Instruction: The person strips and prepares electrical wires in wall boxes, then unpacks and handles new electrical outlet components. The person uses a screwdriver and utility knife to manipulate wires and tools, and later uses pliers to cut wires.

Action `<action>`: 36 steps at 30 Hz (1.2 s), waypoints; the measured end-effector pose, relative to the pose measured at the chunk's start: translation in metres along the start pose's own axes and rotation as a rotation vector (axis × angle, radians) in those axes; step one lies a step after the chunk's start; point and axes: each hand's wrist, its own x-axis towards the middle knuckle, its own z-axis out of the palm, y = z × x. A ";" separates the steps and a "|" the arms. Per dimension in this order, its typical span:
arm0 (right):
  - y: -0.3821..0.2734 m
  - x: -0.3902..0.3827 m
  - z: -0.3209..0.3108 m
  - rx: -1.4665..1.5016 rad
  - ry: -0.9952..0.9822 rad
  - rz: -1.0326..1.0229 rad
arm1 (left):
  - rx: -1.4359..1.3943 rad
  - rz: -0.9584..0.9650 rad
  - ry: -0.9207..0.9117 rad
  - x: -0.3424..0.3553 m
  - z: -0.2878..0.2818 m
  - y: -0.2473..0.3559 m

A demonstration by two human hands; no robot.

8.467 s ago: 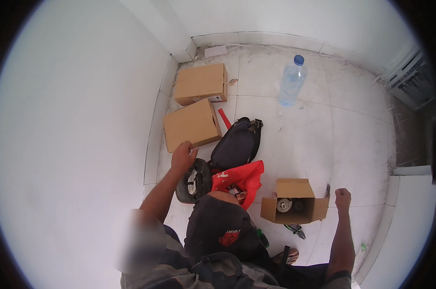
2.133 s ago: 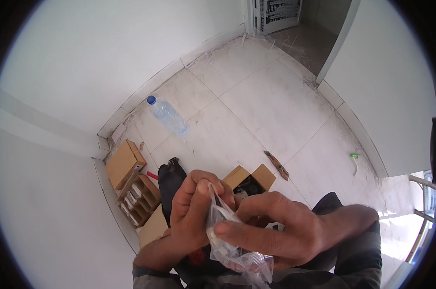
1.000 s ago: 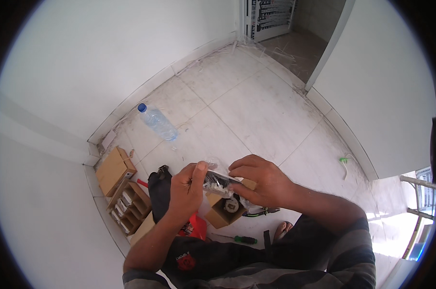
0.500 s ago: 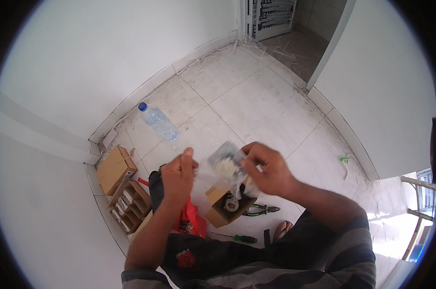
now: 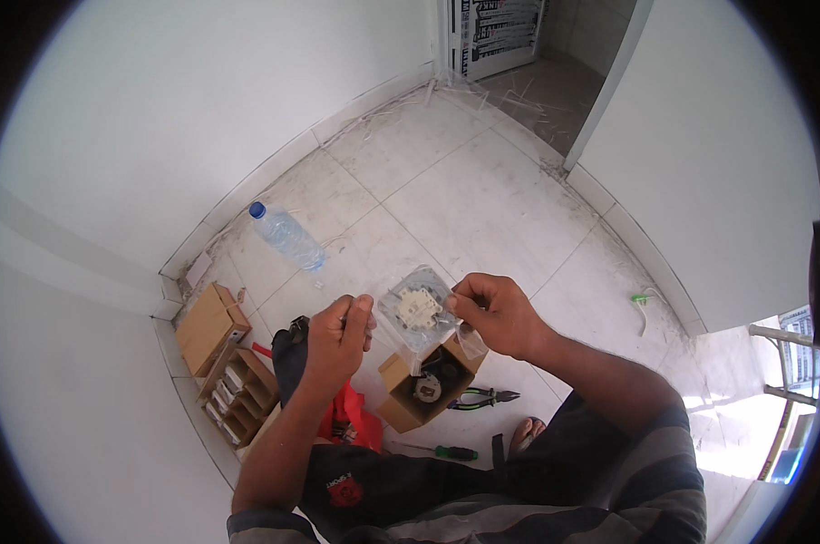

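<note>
Between my two hands is a clear plastic bag (image 5: 392, 328) with a square electrical wall fitting (image 5: 419, 309) inside, a cream mechanism on a grey frame. My left hand (image 5: 337, 337) is closed, thumb against fingers, at the bag's left edge. With thumb and forefinger, my right hand (image 5: 499, 315) pinches the right side of the bag by the fitting. Just below the bag stands an open cardboard box (image 5: 401, 410) holding dark parts and a round pale piece (image 5: 428, 388).
Pliers (image 5: 484, 398) and a green-handled screwdriver (image 5: 455, 452) lie near my legs. A water bottle (image 5: 287, 238) lies farther off. To the left are a closed carton (image 5: 212, 328), a divided carton (image 5: 257, 385) with white pieces, and a red bag (image 5: 364, 424). White walls border the tiled floor.
The bagged fitting has turned so its cream mechanism shows more plainly. My left hand has come down slightly and its fingers have curled in. The view has shifted a little.
</note>
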 end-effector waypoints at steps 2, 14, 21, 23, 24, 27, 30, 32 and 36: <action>0.003 0.006 -0.005 -0.008 -0.009 0.026 | 0.020 0.011 0.009 0.003 -0.001 -0.001; 0.008 0.005 0.005 -0.145 0.083 -0.251 | 0.541 0.650 0.180 0.007 0.021 0.039; 0.001 0.000 0.019 -0.086 -0.033 -0.263 | 0.166 0.158 -0.128 0.002 0.028 0.040; -0.008 -0.004 0.018 -0.094 -0.048 -0.300 | 0.113 0.121 -0.031 0.003 0.025 0.031; -0.010 -0.008 0.012 -0.172 -0.067 -0.371 | 0.087 0.102 0.019 0.004 0.022 0.026; -0.013 -0.013 0.012 -0.445 -0.135 -0.471 | 0.108 0.115 0.053 0.007 0.019 0.020; -0.010 -0.010 0.020 -0.490 -0.182 -0.481 | 0.156 0.146 0.044 0.004 0.020 0.025; -0.014 -0.007 0.018 -0.415 -0.262 -0.379 | 0.182 0.215 0.044 0.004 0.021 0.025; -0.011 -0.005 0.023 -0.350 -0.287 -0.325 | 0.249 0.275 0.096 0.004 0.016 0.021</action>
